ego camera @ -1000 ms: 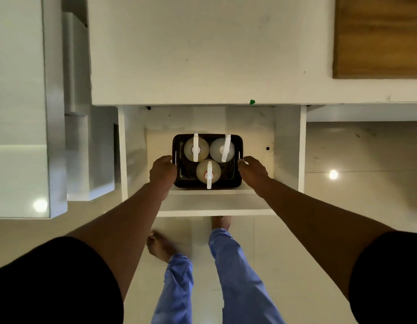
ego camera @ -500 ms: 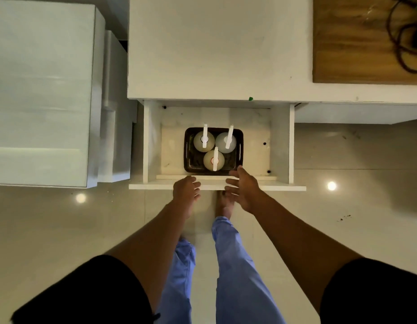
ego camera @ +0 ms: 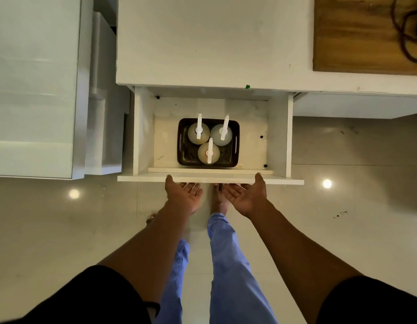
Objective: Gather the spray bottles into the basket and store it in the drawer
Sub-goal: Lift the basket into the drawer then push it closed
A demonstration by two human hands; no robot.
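A dark rectangular basket [ego camera: 182, 146] rests on the floor of the open white drawer [ego camera: 279, 136]. Three spray bottles stand upright inside it: a yellowish one [ego camera: 198, 133] at back left, a pale one [ego camera: 222, 134] at back right, and a third [ego camera: 208, 152] at the front. My left hand [ego camera: 183, 195] and my right hand [ego camera: 246, 197] are palm-up just below the drawer's front panel [ego camera: 142, 178]. Their thumbs rest on the panel's top edge and the fingertips disappear under it. Neither hand touches the basket.
A white countertop [ego camera: 212, 40] overhangs the drawer, with a wooden board [ego camera: 357, 36] and a dark cable [ego camera: 410, 31] at the right. White cabinets [ego camera: 34, 90] stand to the left. My blue-trousered legs and bare feet are on the glossy tiled floor [ego camera: 354, 206].
My hands let go of the basket's sides and drew back out of the drawer, then turned palm-up at the front panel. The view has pulled back, so the drawer sits further away.
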